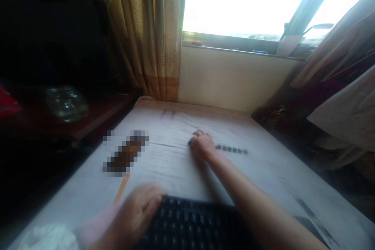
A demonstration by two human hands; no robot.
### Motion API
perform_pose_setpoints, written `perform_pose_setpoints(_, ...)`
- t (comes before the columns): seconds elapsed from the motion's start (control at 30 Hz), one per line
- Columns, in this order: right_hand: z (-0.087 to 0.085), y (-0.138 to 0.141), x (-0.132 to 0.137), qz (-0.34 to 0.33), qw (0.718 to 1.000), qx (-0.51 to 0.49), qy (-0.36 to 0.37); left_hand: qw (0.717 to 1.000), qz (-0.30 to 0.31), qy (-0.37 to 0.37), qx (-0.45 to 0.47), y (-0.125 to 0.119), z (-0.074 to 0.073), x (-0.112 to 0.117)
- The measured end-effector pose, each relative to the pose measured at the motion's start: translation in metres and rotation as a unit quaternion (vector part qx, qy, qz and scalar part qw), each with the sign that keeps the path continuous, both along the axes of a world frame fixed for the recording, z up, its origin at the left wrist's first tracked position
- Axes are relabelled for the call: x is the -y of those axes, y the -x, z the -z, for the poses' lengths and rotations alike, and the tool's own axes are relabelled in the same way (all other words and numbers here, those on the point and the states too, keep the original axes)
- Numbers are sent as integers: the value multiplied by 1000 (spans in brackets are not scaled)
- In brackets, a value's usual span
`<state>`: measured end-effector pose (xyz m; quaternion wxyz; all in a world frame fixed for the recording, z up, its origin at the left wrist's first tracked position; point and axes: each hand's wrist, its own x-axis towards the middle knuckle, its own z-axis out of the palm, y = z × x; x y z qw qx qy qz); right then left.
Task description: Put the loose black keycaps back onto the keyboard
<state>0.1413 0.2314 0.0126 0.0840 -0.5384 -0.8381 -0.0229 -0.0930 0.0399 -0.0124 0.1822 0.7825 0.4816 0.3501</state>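
A black keyboard (193, 222) lies at the bottom of the view, partly covered by my right forearm. My left hand (143, 205) grips its left edge, with the thumb over the top near the corner. Farther out on the pale cloth, a row of small dark pieces like keycaps (233, 149) runs sideways. At the row's left end my right hand (202, 143) rests low on the cloth, its fingers bent around a small dark keycap (190, 143). The hand hides part of the row.
To the left lie a pixelated brown object (125, 154), an orange stick-like handle (122, 188) and crumpled white material (48, 237). A thin dark tool (310, 211) lies at the right. Beyond are a glass jar (66, 103), a curtain (146, 35) and hanging cloth (348, 101).
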Motion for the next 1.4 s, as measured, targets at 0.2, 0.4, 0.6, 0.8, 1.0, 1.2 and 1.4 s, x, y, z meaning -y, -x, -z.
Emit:
perform_pose_setpoints(0.2, -4, 2, 11, -6, 999, -37, -13, 1000, 16, 23, 12, -1, -5, 0)
perform_pose_setpoints(0.4, -18, -9, 61, -34, 996, -86, 9, 998, 15, 56, 12, 0, -5, -1)
perform_pose_setpoints(0.6, -35, -24, 141, -53, 960, -203, 184, 999, 11, 50, 8, 1, -5, -1)
perform_pose_setpoints(0.8, -18, -19, 168, -78, 958, -223, 163, 999, 3, -17, -42, 2, -6, 5)
perform_pose_setpoints(1.0, -10, -12, 170, -84, 976, -168, 113, 981, 87, -100, -139, -12, -16, 18)
perform_pose_setpoints(1.2, -12, -7, 173, -82, 984, -122, 97, 966, 87, -125, -207, -22, -15, 21)
perform_pose_setpoints(1.4, -12, -6, 172, -86, 987, -107, 88, 960, 83, -127, -234, -24, -13, 19)
